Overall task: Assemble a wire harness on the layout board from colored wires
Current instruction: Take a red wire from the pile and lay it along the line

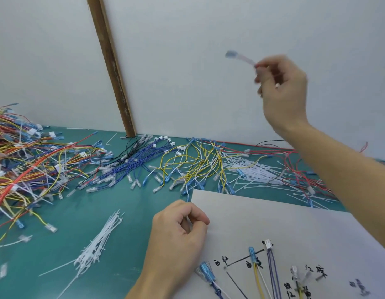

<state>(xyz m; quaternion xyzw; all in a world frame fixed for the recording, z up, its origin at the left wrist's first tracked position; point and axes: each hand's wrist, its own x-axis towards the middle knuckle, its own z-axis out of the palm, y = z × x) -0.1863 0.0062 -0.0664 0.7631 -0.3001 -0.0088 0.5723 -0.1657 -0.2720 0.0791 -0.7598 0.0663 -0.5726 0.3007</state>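
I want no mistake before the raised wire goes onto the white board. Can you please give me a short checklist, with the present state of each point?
1. Right hand pinches the wire: ok.
2. Blue terminal at the wire's free end: ok.
3. Wire colour readable: cannot tell, blurred.
4. Left hand on the layout board corner, holding nothing visible: ok.
5. Wires already on the board: yellow and white pair, purple wires with white connector: ok.
6. Right slot for this wire: cannot tell.

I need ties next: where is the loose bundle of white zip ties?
The zip ties lie on the green mat, lower left, just left of the left hand.
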